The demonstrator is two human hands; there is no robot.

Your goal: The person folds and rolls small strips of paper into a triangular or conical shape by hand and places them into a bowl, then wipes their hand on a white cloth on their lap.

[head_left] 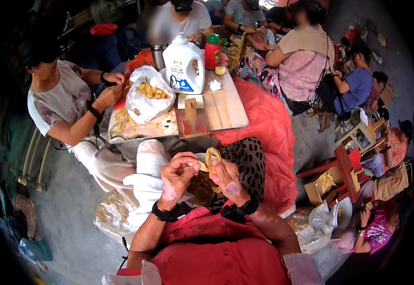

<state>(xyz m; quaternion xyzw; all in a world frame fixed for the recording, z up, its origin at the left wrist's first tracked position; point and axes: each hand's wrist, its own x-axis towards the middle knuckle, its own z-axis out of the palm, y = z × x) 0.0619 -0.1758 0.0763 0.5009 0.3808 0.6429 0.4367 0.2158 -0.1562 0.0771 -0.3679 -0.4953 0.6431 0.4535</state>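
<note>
I see, remotely, the left hand and right hand pinching one looped yellowish strip above the lap, probably to steady both sides. The white plastic bag (yellowish pieces inside) sits on the bench, presumably for easy reach.

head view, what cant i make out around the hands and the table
In the head view:
Gripped parts of the yellow strip: covered by the left hand and right hand.
Lap strips: partly behind both hands.
Lower contents of the white bag: hidden by its folds.
Black cap behind the table: cut by top edge.
</note>
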